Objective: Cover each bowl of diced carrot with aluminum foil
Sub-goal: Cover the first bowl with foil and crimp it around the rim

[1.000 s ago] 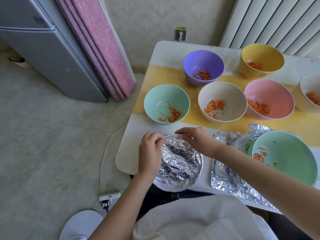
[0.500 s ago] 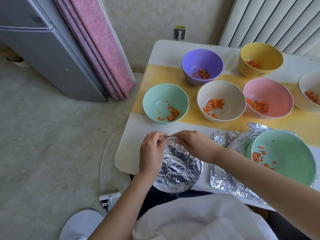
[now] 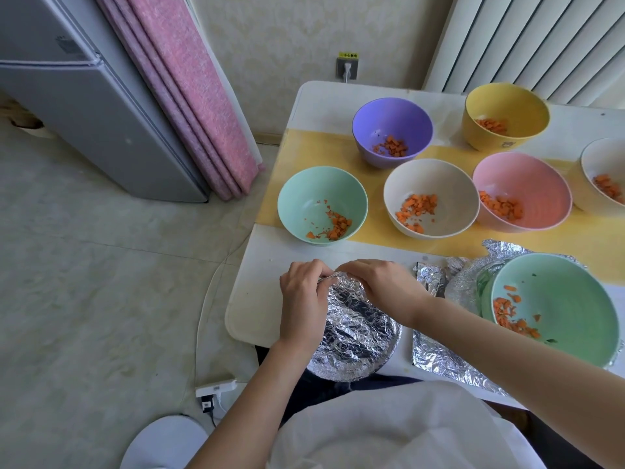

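Near-left on white worktop (image 3: pixel 257 292): round bowl wrapped in crinkled silver foil (image 3: pixel 358 333). Since second ago left hand (image 3: pixel 302 299) and right hand (image 3: pixel 382 286) closed in, pinching foil at far rim; raised flap flattened. Cover nearly sealed.

- Table (image 3: pixel 324 96): white top with rounded corners.
- Yellow runner (image 3: pixel 304 147): lies flat across the middle of the top.
- On the runner, far row: purple bowl (image 3: pixel 392 130) and yellow bowl (image 3: pixel 506 116), the latter at the runner's far edge.
- On the runner, near row: mint bowl (image 3: pixel 322 204), cream bowl (image 3: pixel 431 198), pink bowl (image 3: pixel 522 191), and white bowl (image 3: pixel 605 177), cut off by the frame's right edge.
- All six are uncovered and hold diced carrot.
- On the white near strip: foil-covered bowl (image 3: pixel 358 336), overhanging the near edge.
- Beside it: crumpled foil sheet (image 3: pixel 439 360), which bears a large green bowl (image 3: pixel 561 309) of carrot.
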`<state>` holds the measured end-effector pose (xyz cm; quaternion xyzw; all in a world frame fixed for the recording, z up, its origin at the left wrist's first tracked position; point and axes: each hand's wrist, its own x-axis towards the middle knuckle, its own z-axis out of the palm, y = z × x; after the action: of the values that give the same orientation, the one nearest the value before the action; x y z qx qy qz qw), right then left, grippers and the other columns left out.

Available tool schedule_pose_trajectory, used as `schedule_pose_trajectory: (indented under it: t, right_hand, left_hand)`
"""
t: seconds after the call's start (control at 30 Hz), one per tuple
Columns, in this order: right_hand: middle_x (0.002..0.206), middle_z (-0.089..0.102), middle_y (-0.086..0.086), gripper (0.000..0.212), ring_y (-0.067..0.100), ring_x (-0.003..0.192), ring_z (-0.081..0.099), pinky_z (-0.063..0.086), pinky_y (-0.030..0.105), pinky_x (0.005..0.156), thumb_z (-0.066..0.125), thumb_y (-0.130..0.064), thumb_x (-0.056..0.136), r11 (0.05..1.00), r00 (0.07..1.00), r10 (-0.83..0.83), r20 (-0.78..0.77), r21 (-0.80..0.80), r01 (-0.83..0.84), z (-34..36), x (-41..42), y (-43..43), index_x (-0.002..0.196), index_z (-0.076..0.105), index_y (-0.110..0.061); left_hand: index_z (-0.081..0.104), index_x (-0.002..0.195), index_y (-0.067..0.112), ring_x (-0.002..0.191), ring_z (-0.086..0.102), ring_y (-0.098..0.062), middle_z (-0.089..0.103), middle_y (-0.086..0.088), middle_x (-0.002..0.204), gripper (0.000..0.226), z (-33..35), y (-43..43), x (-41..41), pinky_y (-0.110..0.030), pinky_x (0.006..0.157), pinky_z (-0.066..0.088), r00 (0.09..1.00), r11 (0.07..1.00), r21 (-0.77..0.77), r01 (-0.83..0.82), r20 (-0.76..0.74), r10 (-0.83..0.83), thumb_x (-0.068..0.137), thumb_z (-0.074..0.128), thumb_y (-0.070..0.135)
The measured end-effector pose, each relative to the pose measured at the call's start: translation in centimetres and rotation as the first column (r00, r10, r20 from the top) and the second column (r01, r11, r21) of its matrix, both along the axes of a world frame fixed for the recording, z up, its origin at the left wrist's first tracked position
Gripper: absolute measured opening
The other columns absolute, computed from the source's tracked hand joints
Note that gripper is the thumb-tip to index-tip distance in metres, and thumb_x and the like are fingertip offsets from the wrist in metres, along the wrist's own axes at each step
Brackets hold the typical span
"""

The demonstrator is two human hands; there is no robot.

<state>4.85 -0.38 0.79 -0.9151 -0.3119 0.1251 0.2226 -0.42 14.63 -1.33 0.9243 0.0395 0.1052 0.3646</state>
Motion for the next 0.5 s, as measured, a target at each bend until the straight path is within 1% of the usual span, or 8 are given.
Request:
schedule_pose_trajectory:
  t: [0.07,0.13,0.2,0.23,0.3,0.33,0.4,0.5]
  right_hand:
    - [0.112,0.066,0.001,0.040,0.023,0.099,0.062,0.034,0.020,0.068,0.048,0.001,0.090,1.000,1.000,0.014,-0.025,0.017,-0.014,-0.11,-0.03,-0.02,0.124,0.057,-0.017]
    - [0.117,0.065,0.002,0.031,0.024,0.103,0.061,0.040,0.026,0.077,0.045,-0.012,0.098,0.999,0.999,0.011,-0.050,0.039,-0.009,-0.09,-0.02,-0.01,0.127,0.054,-0.016]
    - [0.124,0.062,0.004,0.034,0.024,0.110,0.059,0.040,0.027,0.084,0.039,-0.021,0.101,0.999,0.997,0.009,-0.076,0.038,-0.006,-0.03,0.00,0.22,0.131,0.050,-0.015]
    - [0.125,0.061,0.004,0.034,0.023,0.111,0.058,0.039,0.027,0.085,0.039,-0.020,0.101,1.000,0.996,0.015,-0.088,0.025,-0.012,-0.08,0.04,0.37,0.132,0.049,-0.015]
    - [0.122,0.062,0.004,0.036,0.024,0.109,0.058,0.039,0.027,0.081,0.042,-0.007,0.096,1.000,0.995,0.029,-0.098,-0.007,-0.030,-0.34,0.16,0.64,0.131,0.051,-0.016]
    - [0.120,0.063,0.004,0.041,0.025,0.106,0.058,0.039,0.028,0.080,0.043,-0.001,0.092,0.999,0.994,0.028,-0.109,-0.016,-0.029,-0.50,0.25,0.72,0.129,0.051,-0.017]
    - [0.118,0.063,0.005,0.047,0.027,0.104,0.059,0.043,0.033,0.079,0.043,0.005,0.087,0.999,0.990,0.021,-0.142,-0.026,-0.024,-0.69,0.31,0.80,0.127,0.052,-0.017]
    - [0.119,0.062,0.005,0.043,0.025,0.104,0.059,0.043,0.032,0.081,0.043,0.003,0.089,1.000,0.989,0.022,-0.148,0.002,-0.022,-0.93,0.15,0.83,0.127,0.052,-0.016]
  left_hand:
    - [0.054,0.077,0.011,0.075,0.044,-0.008,0.053,0.011,0.076,0.016,0.03,0.00,-0.10,-0.020,0.069,0.030,1.000,1.000,-0.026,-0.007,-0.002,0.007,0.081,0.068,0.003]
    - [0.054,0.078,0.009,0.072,0.049,-0.012,0.053,0.008,0.076,0.015,0.01,0.07,-0.20,-0.018,0.064,0.035,1.000,0.998,-0.061,-0.001,0.001,0.001,0.082,0.067,0.001]
    - [0.054,0.079,0.007,0.072,0.051,-0.014,0.055,0.003,0.077,0.014,0.01,0.07,-0.23,-0.022,0.062,0.039,1.000,0.997,-0.082,0.016,0.008,-0.015,0.082,0.065,0.000]
    - [0.054,0.079,0.007,0.073,0.052,-0.014,0.055,0.002,0.078,0.013,-0.02,0.08,-0.23,-0.024,0.065,0.041,1.000,0.996,-0.087,0.020,0.013,-0.019,0.083,0.065,0.000]
    - [0.053,0.080,0.005,0.076,0.052,-0.014,0.056,-0.002,0.079,0.012,-0.10,0.13,-0.26,-0.026,0.071,0.044,0.999,0.995,-0.091,0.029,0.017,-0.027,0.084,0.063,-0.001]
    - [0.053,0.080,0.005,0.075,0.052,-0.014,0.056,-0.002,0.079,0.012,-0.11,0.20,-0.29,-0.026,0.070,0.044,0.999,0.995,-0.095,0.034,0.017,-0.033,0.084,0.062,-0.002]
    - [0.052,0.079,0.005,0.070,0.048,-0.011,0.053,0.000,0.077,0.014,-0.11,0.33,-0.31,-0.025,0.061,0.041,0.999,0.993,-0.107,0.041,0.010,-0.040,0.084,0.061,-0.004]
    - [0.051,0.079,0.006,0.067,0.045,-0.009,0.050,0.003,0.075,0.015,-0.05,0.35,-0.35,-0.024,0.057,0.038,0.999,0.992,-0.117,0.039,0.005,-0.039,0.084,0.060,-0.005]
